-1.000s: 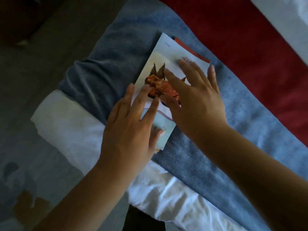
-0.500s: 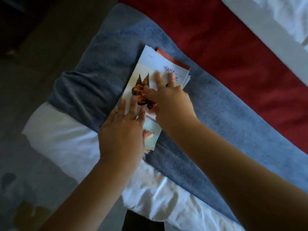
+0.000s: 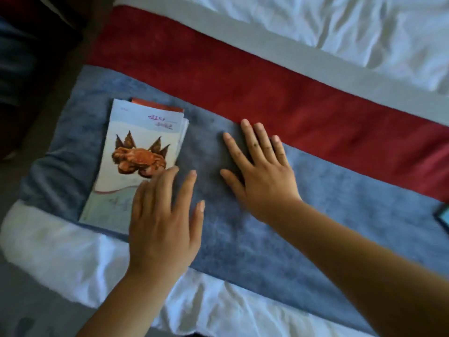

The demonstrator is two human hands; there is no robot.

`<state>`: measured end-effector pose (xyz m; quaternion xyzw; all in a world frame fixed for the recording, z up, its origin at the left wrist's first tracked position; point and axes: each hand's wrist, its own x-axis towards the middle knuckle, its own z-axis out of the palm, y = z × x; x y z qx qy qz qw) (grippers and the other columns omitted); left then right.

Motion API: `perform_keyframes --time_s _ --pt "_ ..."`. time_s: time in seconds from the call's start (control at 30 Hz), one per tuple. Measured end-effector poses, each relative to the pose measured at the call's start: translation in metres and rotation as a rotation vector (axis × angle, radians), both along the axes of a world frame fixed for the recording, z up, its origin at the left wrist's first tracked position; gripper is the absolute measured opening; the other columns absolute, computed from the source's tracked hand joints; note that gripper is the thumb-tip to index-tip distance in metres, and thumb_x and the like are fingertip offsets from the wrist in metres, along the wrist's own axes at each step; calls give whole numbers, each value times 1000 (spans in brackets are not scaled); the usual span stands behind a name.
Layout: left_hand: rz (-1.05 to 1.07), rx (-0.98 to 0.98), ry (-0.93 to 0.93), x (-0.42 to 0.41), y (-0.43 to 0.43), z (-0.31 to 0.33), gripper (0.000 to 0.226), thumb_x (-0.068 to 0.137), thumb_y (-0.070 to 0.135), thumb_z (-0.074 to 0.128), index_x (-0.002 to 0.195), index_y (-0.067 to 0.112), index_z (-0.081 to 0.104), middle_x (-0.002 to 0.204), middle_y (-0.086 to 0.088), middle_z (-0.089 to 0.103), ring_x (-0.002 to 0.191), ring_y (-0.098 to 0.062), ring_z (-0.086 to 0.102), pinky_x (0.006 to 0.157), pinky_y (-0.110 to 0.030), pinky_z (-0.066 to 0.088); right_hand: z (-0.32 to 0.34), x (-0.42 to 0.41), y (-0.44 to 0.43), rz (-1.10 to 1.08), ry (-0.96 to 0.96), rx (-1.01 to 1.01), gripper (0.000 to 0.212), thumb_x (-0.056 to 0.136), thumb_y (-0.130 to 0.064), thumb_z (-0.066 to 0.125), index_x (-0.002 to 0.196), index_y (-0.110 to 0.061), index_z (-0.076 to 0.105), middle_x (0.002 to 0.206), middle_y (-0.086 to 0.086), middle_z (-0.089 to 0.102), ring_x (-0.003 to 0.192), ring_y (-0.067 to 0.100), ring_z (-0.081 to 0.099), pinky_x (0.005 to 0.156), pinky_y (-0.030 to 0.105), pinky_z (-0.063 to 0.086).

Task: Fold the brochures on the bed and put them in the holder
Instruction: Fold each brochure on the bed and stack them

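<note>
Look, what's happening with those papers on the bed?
A person is working with a stack of brochures, the top one showing a crab picture. It lies on a blue blanket spread across the bed. Their left hand, fingers spread, lies over the stack's lower right corner. Their right hand rests flat on the blanket beside the stack, not touching it. Neither hand grips anything, and no holder is in view.

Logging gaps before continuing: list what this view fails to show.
Head view:
Holder: outside the frame.
White paper brochure stack with crab picture: near corner hidden by the left hand; sheet count unreadable, edges only.
Dark flat object: cut by the right edge.
Purple lettering on the top brochure: blurred.
</note>
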<state>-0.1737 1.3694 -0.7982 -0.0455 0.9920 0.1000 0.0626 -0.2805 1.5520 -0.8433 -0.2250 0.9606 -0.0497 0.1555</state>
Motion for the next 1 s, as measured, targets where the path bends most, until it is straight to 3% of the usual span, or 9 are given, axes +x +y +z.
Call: perform_keyframes --time_s 0.2,0.37,0.53,0.67,0.77,0.93,1.0 --pt "-230 63 -109 -20 133 -22 64 104 47 43 161 20 32 169 -17 18 155 -42 21 122 -57 26 -1 19 153 -139 33 98 69 104 -66 22 165 -35 17 174 3 8 160 29 7 128 52 4" --pt "-438 -16 -174 -40 250 -28 64 104 55 28 162 28 29 171 -12 13 156 -41 16 123 -55 25 7 45 256 -259 41 150 73 104 -65 25 166 -30 13 174 7 4 160 29 1 126 53 -6" --pt "-469 -61 -223 -59 341 -22 71 102 59 10 164 26 21 172 -12 9 157 -43 10 125 -53 21 15 66 341 -402 51 149 75 104 -64 21 167 -25 11 173 11 2 160 26 -6 126 51 -12" --pt "-508 -33 -214 -72 396 -16 70 102 59 10 165 27 17 172 -13 6 157 -42 8 125 -53 18 18 74 405 -532 -8 123 72 102 -69 7 164 -37 -10 173 6 -15 158 26 -19 124 51 -20" --pt "-559 -25 -203 -74 430 -16 71 102 60 15 165 26 13 172 -12 4 158 -38 8 126 -52 19 16 79 440 -634 -50 12 68 99 -72 3 159 -48 -18 171 -2 -24 156 23 -26 126 51 -14" --pt "-666 10 -153 -77 477 -23 75 101 63 30 165 30 10 173 -12 0 159 -36 5 126 -50 16 18 79 471 -805 -56 -146 69 98 -74 22 158 -56 -6 169 13 -26 156 28 -26 126 41 -14" --pt "-715 3 -145 -78 488 -25 74 101 58 33 165 28 9 172 -13 -2 159 -33 5 127 -49 15 17 78 472 -830 -56 -204 67 102 -63 33 161 -53 3 170 16 -22 157 30 -23 128 41 -11"
